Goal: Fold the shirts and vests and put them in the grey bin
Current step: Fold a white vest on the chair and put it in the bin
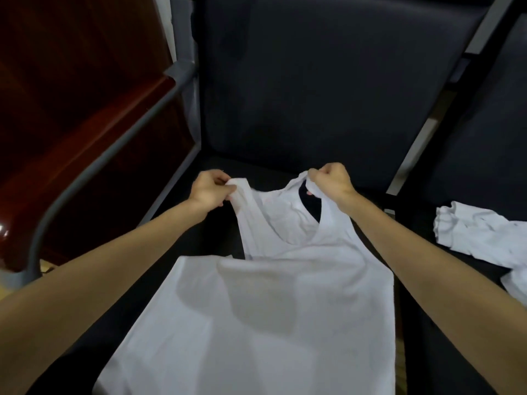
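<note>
A white vest point(273, 295) lies spread front-up on the dark seat of a black chair point(313, 81), its hem toward the person and its neck toward the chair's backrest. The left hand point(209, 192) has its fingers curled round the vest's left shoulder strap, bunching the cloth in a pinch. The right hand point(332, 181) grips the other strap the same way, fingers folded tight over the fabric, so the two straps are lifted a little off the seat while the body of the vest stays flat below them. The dark seat shows through the neck opening between the two hands.

To the right of the vest, on the neighbouring seat, lies a crumpled white garment point(482, 232), apart from the vest; whether it is a shirt or another vest is hard to tell. To the left of the vest runs the chair's grey metal armrest point(114, 149), and beyond that armrest stands a piece of glossy reddish-brown wooden furniture point(71, 95).
</note>
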Available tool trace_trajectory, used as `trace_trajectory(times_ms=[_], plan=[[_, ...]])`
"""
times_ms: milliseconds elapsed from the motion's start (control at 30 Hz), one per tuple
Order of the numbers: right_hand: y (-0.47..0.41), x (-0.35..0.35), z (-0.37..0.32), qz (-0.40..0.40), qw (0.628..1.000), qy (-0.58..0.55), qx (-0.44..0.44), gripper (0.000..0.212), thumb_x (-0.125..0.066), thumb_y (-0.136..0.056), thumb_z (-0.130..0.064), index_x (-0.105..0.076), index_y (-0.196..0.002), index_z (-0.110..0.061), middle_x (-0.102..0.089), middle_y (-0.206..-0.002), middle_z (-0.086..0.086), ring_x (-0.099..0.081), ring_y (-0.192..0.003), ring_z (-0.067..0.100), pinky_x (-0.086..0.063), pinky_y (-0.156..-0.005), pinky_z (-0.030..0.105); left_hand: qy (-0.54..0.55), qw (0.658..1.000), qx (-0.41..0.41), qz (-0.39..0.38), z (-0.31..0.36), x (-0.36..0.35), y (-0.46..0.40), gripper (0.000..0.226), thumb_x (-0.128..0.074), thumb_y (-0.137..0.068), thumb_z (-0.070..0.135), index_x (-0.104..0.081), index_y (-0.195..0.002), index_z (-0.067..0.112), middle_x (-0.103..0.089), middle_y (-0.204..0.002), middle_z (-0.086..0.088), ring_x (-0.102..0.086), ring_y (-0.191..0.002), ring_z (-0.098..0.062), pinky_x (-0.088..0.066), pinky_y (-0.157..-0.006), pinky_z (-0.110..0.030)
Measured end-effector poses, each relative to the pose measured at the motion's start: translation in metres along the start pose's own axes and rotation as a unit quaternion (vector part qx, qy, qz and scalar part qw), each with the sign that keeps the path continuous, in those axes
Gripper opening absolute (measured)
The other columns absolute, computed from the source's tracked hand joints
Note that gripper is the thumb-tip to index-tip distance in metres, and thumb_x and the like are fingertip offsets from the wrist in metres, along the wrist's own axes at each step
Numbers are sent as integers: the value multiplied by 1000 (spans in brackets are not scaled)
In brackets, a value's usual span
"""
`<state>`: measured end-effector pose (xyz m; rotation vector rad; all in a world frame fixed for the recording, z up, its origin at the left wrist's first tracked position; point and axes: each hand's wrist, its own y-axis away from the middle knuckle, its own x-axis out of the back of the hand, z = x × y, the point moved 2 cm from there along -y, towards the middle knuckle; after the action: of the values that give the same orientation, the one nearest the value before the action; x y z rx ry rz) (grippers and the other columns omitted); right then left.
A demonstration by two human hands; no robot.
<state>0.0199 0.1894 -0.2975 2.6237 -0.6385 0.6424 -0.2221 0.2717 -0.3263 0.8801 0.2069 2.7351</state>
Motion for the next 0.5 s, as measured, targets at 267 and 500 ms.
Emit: trace_trajectory(times_ms=[267, 500], plan=[[76, -2, 23, -312, 949, 36, -39, 10, -74, -80, -20, -76, -90, -17, -70, -93, -5, -65, -88, 8, -50, -76, 21, 41, 998, 10, -37, -6, 14, 47, 12, -65, -90, 6, -60, -99, 12, -66, -88, -8, -70, -66, -17, -57, -56, -26], [77, -23, 43, -123, 983, -94, -97, 24, -65, -84, 1, -60, -106, -6, -64, -109, 15, -64, -89, 19, -55, -77, 26, 51, 997, 47, -44, -28, 16, 63, 12, -59, -93, 2, -61, -90, 14, -66, -96, -14, -72, -69, -22, -58, -57, -29]])
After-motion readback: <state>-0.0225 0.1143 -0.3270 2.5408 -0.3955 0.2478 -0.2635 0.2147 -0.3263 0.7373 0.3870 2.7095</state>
